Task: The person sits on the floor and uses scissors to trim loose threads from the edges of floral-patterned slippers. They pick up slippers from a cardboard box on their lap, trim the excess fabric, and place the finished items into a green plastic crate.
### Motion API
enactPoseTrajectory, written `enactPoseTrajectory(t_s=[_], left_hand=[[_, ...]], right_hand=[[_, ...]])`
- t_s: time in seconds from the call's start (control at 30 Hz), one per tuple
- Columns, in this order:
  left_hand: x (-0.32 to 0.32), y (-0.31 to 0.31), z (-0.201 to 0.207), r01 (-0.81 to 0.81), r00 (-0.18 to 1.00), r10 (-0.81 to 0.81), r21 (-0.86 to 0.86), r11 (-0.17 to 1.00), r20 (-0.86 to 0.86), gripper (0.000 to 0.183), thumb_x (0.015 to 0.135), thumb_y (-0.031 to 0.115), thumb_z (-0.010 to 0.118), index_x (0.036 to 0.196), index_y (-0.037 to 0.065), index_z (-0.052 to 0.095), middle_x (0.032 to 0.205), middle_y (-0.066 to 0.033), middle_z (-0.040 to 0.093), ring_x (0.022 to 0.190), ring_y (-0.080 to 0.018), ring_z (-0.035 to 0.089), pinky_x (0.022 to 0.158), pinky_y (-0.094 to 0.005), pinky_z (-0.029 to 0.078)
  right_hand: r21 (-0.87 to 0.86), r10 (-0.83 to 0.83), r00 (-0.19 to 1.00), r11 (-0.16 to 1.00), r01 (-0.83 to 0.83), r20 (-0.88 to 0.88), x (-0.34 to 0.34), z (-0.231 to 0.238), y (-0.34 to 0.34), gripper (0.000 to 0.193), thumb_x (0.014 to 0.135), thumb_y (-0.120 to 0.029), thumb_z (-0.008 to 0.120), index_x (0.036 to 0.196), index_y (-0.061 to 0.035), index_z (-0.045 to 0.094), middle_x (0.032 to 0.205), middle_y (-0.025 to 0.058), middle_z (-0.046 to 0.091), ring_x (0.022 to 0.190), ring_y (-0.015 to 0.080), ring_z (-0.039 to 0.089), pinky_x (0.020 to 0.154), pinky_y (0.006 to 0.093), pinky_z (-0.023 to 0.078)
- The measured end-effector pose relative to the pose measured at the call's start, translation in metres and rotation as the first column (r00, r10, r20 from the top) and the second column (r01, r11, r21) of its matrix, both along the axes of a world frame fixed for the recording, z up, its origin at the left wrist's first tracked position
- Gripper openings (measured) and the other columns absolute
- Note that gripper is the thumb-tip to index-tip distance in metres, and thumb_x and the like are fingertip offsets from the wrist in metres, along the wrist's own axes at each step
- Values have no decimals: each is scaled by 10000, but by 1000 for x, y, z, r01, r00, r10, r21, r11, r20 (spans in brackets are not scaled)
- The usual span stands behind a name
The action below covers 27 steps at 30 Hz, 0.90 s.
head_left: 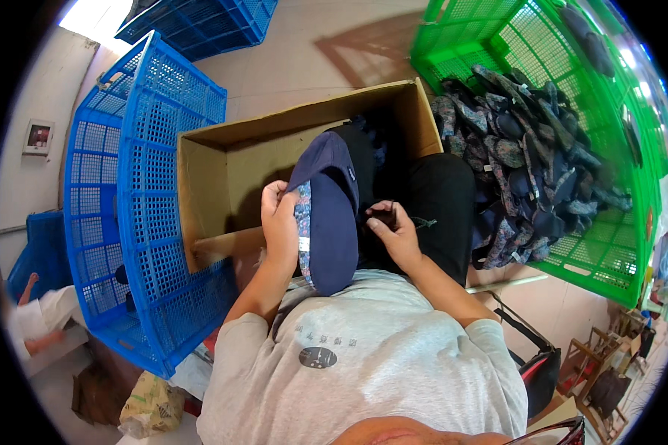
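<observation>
A navy slipper (pixel 332 230) with a flower-patterned edge and a small white label lies over my lap, its sole side long and oval. My left hand (pixel 280 215) grips it by the patterned edge, fingers closed at the rim near its toe part. To the right of the slipper, my right hand (pixel 395 230) is closed with thumb and fingers round something small and dark, which I cannot make out. A thin greenish cord or thread (pixel 425 222) shows just beyond that hand, against my dark trousers (pixel 445 196).
An open cardboard box (pixel 204 178) stands in front of me, dark items partly seen inside. On the right, a green crate (pixel 601 252) holds many slippers (pixel 523 156). Blue crates (pixel 159 178) stand at the left and far left. Another person's arm (pixel 44 343) shows at the left edge.
</observation>
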<state>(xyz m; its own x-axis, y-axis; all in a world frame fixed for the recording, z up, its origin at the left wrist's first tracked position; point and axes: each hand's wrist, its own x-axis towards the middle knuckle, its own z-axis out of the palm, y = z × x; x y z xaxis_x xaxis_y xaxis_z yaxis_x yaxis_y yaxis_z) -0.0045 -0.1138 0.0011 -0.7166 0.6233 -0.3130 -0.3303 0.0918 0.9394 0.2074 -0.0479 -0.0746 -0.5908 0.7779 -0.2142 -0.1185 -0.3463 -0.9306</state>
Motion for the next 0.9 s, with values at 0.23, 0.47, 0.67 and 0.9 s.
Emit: enactPoseTrajectory(t_s=[0.23, 0.47, 0.67, 0.9], left_hand=[[10, 31, 24, -292, 936, 242, 181, 939, 255, 214, 927, 75, 587, 1119, 15, 516, 974, -39, 577, 881, -118, 572, 808, -267, 485], [23, 58, 38, -179, 912, 60, 261, 949, 405, 184, 962, 151, 611, 1103, 58, 538, 973, -23, 602, 850, -136, 607, 747, -306, 526], [70, 73, 36, 307, 950, -307, 314, 898, -49, 119, 1022, 114, 513, 1072, 17, 561, 996, -18, 615, 917, -64, 545, 835, -243, 454], [103, 99, 26, 321, 865, -446, 431, 843, 229, 159, 1038, 124, 483, 1130, 21, 562, 1042, -24, 629, 931, -73, 569, 865, -256, 468]], right_hand=[[452, 257, 964, 870, -197, -75, 12, 64, 15, 509, 756, -182, 845, 1189, -50, 610, 1346, 99, 593, 979, 144, 605, 725, 228, 455], [645, -114, 993, 759, 91, -6, -3, 70, 25, 445, 798, -27, 789, 1205, -20, 610, 1184, 137, 659, 1028, 224, 651, 917, 310, 496], [432, -281, 957, 856, 285, -75, 20, 81, 45, 354, 865, -27, 744, 1189, 34, 616, 1100, 66, 658, 984, 109, 605, 885, 251, 491], [518, -405, 911, 796, 312, 74, 54, 96, 63, 336, 847, -30, 764, 1149, 31, 630, 1062, 56, 664, 932, 87, 602, 848, 237, 499]])
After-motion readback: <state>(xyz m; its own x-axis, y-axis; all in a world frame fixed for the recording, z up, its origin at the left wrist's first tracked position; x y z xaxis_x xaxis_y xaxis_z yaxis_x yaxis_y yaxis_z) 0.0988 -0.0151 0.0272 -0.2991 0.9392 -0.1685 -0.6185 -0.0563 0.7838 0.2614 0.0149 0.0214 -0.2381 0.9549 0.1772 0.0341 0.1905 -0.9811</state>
